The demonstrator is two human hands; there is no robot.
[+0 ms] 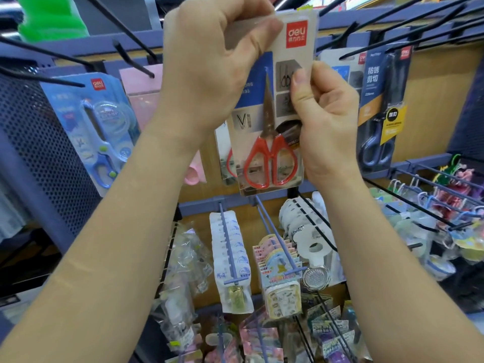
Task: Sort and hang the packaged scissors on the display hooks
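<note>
A pack of red scissors [269,158] is held up in front of a shop display, at the centre of the view. The scissors point upward on a grey and blue card with a red logo at the top. The left hand [217,56] grips the top of the card, its fingers curled over the upper edge. The right hand [324,119] pinches the card's right edge, with the thumb pressed flat on the front and the other fingers curled behind. The left hand hides the top of the card, so it cannot be told whether the card sits on a hook. Just behind the pack, a second red pack [229,163] peeks out on the left side.

To the left hangs a blue scissors pack [104,132], tilted, beside a pink pack [141,100]. To the right hangs a dark scissors pack [382,106] with a yellow label. Bare black hooks [131,58] jut out above on both sides. Below, lower hooks [230,242] carry rows of small packets. A perforated panel [39,142] stands at far left.
</note>
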